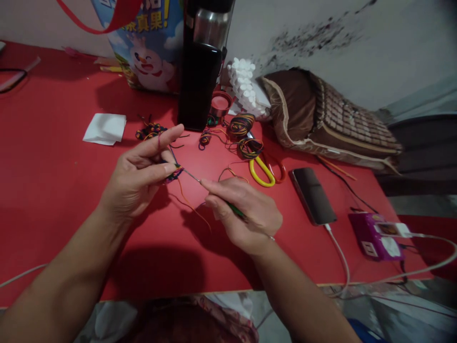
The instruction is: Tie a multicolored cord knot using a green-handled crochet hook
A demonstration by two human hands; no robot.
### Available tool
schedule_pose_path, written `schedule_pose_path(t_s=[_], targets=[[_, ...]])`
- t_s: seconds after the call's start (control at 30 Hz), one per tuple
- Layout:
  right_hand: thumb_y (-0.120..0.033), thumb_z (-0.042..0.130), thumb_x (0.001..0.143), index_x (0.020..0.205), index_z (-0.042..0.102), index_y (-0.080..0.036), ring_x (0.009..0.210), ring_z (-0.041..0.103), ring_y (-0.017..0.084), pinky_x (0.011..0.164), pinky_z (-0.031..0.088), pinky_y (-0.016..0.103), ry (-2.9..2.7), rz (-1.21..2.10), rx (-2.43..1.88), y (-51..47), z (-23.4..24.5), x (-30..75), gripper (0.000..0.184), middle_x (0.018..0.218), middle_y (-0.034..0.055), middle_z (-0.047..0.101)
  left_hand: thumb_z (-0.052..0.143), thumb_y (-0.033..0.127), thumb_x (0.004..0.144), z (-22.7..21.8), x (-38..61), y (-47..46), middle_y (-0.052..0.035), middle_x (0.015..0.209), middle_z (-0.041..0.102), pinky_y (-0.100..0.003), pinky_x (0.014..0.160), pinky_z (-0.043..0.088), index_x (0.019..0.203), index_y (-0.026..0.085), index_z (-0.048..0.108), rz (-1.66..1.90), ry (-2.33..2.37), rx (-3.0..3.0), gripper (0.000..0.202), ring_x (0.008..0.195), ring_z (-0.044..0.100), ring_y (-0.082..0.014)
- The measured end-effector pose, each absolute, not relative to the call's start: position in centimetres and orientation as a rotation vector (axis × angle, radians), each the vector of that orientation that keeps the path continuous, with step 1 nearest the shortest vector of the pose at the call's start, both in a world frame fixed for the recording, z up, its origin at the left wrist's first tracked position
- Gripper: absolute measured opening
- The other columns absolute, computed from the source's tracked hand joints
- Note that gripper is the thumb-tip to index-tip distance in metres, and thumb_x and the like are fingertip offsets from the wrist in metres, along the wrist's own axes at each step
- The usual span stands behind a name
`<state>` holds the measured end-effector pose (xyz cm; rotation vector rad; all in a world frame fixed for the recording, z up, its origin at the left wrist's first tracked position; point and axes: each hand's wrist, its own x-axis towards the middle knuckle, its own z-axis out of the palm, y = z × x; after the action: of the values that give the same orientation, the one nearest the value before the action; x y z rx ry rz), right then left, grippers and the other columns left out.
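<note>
My left hand (143,174) pinches a small multicoloured crocheted piece (174,173) between thumb and fingers, with thread looped over the raised index finger. My right hand (246,212) grips a thin crochet hook (194,178) with a green handle, its metal tip poking into the piece. Loose orange and dark threads (193,205) trail from the piece down onto the red table (53,181). Both hands hover just above the table's middle.
Skeins of multicoloured thread (243,126) and yellow-handled scissors (262,172) lie behind the hands. A phone (313,195) on a cable and a purple power strip (374,236) sit at right. A black flask (200,71), printed bag (150,43), white tissue (105,128) and brown cushion (321,119) stand farther back.
</note>
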<state>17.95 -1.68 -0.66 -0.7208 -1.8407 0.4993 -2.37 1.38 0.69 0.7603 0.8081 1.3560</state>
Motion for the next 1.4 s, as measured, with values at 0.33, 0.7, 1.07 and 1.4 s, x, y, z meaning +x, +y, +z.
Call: schedule_pose_path(t_s=[0.33,0.7,1.07,1.4], targets=[[-0.009,0.071,0.099,0.129,0.079,-0.023,0.070,0.075,0.015,0.067,0.064,0.030,-1.780,0.459,-0.747,-1.6,-0.9,17.9,0.034,0.086,0.0038,0.083,0.096,0.014,0.072,0.0,-2.5,1.3,0.0034,0.067,0.071,-0.017,0.037,0.032,0.120,0.026,0.087,1.382,0.852,0.980,0.050,0.043,0.044,-0.0029],[-0.004,0.071,0.096,0.128,0.080,-0.022,0.073,0.075,0.015,0.067,0.063,0.030,-1.777,0.456,-0.736,-1.5,-0.7,18.0,0.038,0.089,0.0052,0.084,0.092,0.013,0.079,-0.2,-2.2,0.9,0.0025,0.075,0.073,-0.013,0.067,0.054,0.116,0.028,0.088,1.458,1.006,1.053,0.041,0.067,0.063,-0.0058],[-0.003,0.072,0.094,0.119,0.085,-0.023,0.069,0.075,0.015,0.066,0.061,0.029,-1.703,0.581,-0.785,-1.6,-0.2,17.8,0.034,0.079,0.0032,0.082,0.092,0.015,0.078,-0.2,-2.6,1.1,-0.0026,0.093,0.082,-0.013,0.062,0.053,0.115,0.027,0.088,1.378,0.868,0.981,0.039,0.073,0.066,-0.0080],[-0.004,0.073,0.094,0.118,0.085,-0.023,0.069,0.075,0.014,0.065,0.061,0.029,-1.732,0.578,-0.788,-1.6,-0.1,18.0,0.033,0.085,0.0046,0.084,0.095,0.014,0.076,-0.5,-2.8,1.1,-0.0012,0.084,0.078,-0.016,0.067,0.060,0.122,0.028,0.086,1.339,0.890,1.024,0.049,0.070,0.068,-0.0092]])
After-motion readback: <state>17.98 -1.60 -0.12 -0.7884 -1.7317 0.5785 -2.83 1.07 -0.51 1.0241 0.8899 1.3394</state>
